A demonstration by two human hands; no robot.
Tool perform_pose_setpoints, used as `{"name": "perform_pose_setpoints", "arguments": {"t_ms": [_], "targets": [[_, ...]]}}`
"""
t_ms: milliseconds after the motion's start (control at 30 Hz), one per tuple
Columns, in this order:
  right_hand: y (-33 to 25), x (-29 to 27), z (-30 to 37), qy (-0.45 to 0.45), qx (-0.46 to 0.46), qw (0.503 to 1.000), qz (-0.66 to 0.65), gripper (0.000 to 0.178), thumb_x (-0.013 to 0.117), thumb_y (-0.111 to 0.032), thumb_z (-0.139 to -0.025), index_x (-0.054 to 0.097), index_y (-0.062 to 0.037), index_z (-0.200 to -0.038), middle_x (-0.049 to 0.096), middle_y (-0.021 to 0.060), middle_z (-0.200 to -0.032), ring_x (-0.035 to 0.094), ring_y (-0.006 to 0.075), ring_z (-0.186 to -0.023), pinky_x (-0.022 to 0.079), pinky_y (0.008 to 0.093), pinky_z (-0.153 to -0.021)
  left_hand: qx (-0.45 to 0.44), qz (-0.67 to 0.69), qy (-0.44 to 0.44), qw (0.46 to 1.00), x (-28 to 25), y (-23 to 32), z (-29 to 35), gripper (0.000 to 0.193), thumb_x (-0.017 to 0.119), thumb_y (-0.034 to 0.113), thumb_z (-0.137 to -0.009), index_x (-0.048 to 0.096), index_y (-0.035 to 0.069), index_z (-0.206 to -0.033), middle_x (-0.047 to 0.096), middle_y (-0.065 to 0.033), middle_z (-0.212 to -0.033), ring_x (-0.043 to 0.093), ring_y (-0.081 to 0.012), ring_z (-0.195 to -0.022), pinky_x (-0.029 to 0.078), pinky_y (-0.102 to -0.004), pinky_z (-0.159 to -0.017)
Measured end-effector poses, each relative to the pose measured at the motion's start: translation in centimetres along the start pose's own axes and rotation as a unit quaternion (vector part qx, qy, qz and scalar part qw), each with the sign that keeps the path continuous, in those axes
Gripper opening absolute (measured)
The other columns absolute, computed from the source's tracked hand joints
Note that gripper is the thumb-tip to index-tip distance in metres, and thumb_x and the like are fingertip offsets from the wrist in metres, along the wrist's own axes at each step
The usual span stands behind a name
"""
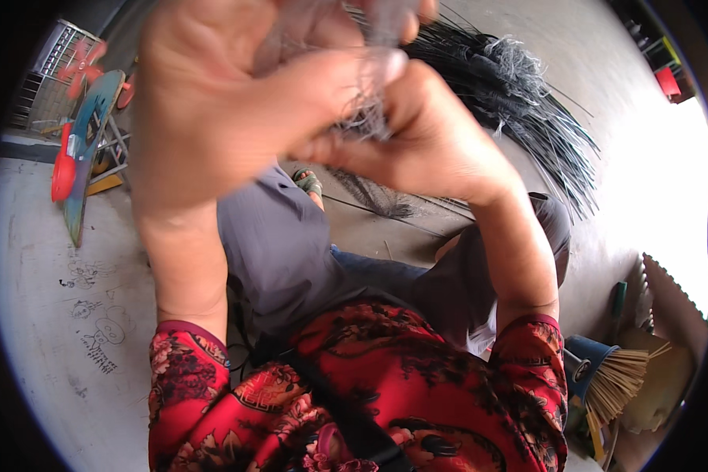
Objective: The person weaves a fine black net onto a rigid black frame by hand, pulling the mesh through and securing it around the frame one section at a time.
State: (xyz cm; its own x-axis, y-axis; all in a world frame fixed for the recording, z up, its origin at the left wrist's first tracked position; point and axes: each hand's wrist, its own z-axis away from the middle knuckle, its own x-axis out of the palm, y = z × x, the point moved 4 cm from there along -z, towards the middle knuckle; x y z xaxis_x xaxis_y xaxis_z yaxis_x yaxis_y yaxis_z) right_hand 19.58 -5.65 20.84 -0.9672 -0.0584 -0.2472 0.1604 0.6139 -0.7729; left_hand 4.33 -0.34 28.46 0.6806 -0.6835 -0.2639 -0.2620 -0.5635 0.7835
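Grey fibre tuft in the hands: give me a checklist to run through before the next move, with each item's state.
1. Left hand on the grey fibre tuft: ok, thumb pressed against it.
2. Right hand gripping the tuft: ok, fingers curled around it.
3. Tuft strands neat: cannot tell, blurred.
4. Bundle of dark stalks within reach on the floor: ok, just past the hands.
5. Blue bucket of straw sticks upright: not ok, tipped sideways.
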Motion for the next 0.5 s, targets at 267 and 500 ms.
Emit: {"name": "perform_pose_setpoints", "arguments": {"t_ms": [267,500], "targets": [[0.2,-2.3,1.0,0.105,0.16,0.98,-0.054,0.028,0.083,-0.026,-0.104,0.08,0.0,-0.113,0.072,-0.0025,-0.078,0.06,0.0035,-0.072,0.053,0.0283,-0.064,-0.241,0.215,-0.102,0.941,8.1,-15.0,9.4,0.033,0.088,0.018,-0.097,0.078,0.001,-0.124,0.083,-0.0074,-0.111,0.075,-0.0197,-0.116,0.055,-0.0381,-0.111],[14.5,-12.4,7.6,0.359,0.222,0.905,-0.059,0.025,0.067,-0.028,-0.115,0.078,-0.0066,-0.108,0.06,-0.0027,-0.067,0.051,0.0051,-0.054,0.041,0.0227,-0.05,-0.454,0.294,-0.049,0.84,6.9,-20.8,11.6,0.021,0.077,0.018,-0.106,0.077,-0.001,-0.116,0.079,-0.0153,-0.081,0.046,-0.0038,-0.042,0.033,-0.0206,-0.041]]}}
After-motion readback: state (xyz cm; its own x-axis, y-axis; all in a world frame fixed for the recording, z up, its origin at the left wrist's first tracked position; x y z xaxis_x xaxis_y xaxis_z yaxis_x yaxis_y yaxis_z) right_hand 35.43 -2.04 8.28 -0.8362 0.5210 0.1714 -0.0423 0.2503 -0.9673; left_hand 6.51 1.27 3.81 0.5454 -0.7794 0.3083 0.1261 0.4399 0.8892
